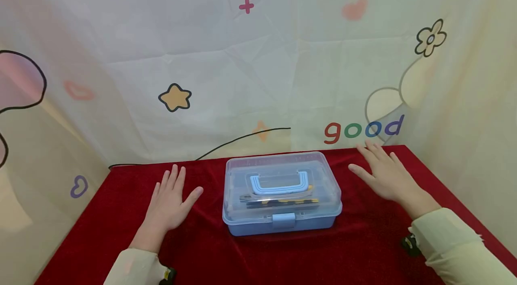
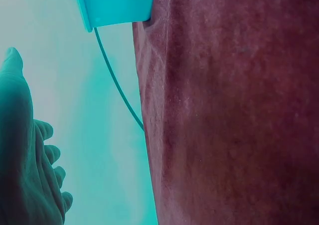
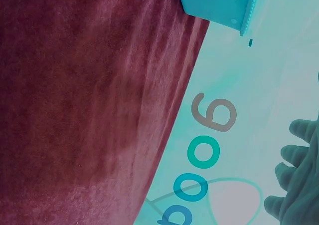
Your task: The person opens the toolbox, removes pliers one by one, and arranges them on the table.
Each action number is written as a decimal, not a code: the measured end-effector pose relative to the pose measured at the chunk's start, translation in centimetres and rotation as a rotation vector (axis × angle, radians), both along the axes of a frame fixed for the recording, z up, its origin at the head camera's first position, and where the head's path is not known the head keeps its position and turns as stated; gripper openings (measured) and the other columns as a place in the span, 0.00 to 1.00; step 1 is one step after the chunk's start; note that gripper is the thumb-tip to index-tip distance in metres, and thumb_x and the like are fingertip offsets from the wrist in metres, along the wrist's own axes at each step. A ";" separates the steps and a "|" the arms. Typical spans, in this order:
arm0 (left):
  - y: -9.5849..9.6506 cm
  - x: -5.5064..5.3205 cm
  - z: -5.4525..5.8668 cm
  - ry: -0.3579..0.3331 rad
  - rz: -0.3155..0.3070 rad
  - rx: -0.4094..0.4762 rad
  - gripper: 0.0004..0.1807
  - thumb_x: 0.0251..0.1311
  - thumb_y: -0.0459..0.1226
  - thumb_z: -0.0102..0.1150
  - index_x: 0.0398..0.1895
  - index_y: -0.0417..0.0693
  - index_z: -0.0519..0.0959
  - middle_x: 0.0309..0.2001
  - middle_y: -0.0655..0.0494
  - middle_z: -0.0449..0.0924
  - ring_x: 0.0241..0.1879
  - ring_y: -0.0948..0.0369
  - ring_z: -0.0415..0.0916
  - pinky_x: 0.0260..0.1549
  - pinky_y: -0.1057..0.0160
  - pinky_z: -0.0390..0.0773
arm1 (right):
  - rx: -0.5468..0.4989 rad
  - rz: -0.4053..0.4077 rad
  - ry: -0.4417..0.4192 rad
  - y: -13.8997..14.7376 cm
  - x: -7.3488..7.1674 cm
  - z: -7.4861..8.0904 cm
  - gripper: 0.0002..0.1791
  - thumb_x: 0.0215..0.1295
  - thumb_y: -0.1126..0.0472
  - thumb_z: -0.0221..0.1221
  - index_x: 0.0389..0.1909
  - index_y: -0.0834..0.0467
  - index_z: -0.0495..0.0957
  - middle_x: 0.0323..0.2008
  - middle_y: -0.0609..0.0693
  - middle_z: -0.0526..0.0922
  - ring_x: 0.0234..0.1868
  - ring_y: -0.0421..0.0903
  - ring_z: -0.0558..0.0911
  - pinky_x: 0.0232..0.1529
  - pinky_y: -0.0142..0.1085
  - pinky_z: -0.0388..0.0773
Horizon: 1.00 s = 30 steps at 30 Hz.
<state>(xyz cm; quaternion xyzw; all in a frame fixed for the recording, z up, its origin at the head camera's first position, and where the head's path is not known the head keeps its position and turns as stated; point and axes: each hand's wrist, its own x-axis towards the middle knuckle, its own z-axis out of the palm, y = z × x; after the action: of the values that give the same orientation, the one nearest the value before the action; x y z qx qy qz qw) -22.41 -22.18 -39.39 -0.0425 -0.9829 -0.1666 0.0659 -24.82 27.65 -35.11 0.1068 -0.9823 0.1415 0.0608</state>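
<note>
A plastic storage box (image 1: 282,226) with a blue base and a clear lid sits between my two hands, its lid down and its front latch (image 1: 284,220) over the rim. The blue carrying handle (image 1: 279,190) lies flat on top. Through the lid, dark and yellow slender items show, blurred. To the left of the box, my left hand (image 1: 169,202) is held with fingers straight and thumb spread, touching nothing. My right hand (image 1: 385,177) hovers on the other side, fingers extended and thumb apart, also holding nothing. Each wrist view catches a corner of the box (image 2: 119,3).
Red velvet cloth (image 1: 258,258) covers the table. Behind it hangs a pale curtain (image 1: 258,74) printed with a star, hearts, a flower and the word "good". The curtain also closes in both sides. Dark devices (image 1: 411,244) are strapped at the wrists.
</note>
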 end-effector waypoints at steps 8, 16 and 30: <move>0.4 0.0 -0.1 -0.007 -0.008 0.023 0.49 0.63 0.65 0.36 0.74 0.39 0.44 0.74 0.36 0.38 0.73 0.38 0.35 0.69 0.36 0.38 | -0.015 0.004 -0.006 -0.3 0.4 0.0 0.45 0.66 0.33 0.42 0.73 0.60 0.50 0.72 0.67 0.46 0.72 0.66 0.46 0.67 0.68 0.39; 0.7 0.1 -0.1 -0.009 -0.008 0.039 0.48 0.63 0.65 0.35 0.74 0.39 0.44 0.74 0.36 0.38 0.73 0.38 0.35 0.69 0.36 0.39 | -0.027 0.013 0.010 -0.5 0.7 -0.1 0.44 0.66 0.34 0.43 0.72 0.61 0.52 0.72 0.66 0.48 0.72 0.66 0.48 0.67 0.67 0.40; 1.6 0.2 -0.1 -0.006 -0.034 0.079 0.48 0.64 0.65 0.35 0.74 0.39 0.45 0.75 0.38 0.40 0.73 0.39 0.36 0.69 0.36 0.41 | -0.064 0.039 0.001 -1.0 1.3 -0.3 0.43 0.68 0.35 0.42 0.72 0.61 0.51 0.72 0.66 0.48 0.72 0.65 0.47 0.67 0.67 0.41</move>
<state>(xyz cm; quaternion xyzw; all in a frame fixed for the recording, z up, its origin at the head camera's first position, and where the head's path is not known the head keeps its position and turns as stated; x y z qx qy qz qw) -22.23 -20.55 -39.54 -0.0562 -0.9748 -0.2066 0.0618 -23.52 26.63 -35.41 0.1239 -0.9750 0.1739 0.0617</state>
